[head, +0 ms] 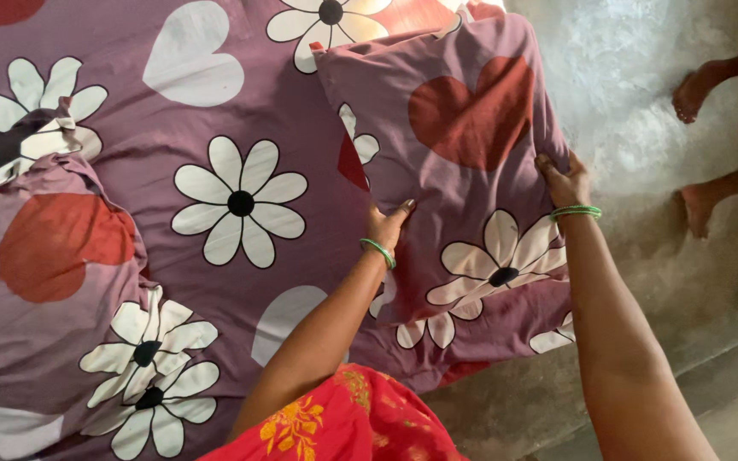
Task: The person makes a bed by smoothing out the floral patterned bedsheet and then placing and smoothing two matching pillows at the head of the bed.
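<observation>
Both hands clamp the purple flower-and-heart cotton pillow (463, 162) at the bed's right edge: left hand (386, 226) on its left side, right hand (564, 181) on its right. Long axis runs away from the person (second pillow (53, 282) lies well apart, left).

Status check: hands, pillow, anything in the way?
Left hand, right hand both gripping pillow sides. Pillow over bedsheet. Second pillow apart. Nothing blocking.
</observation>
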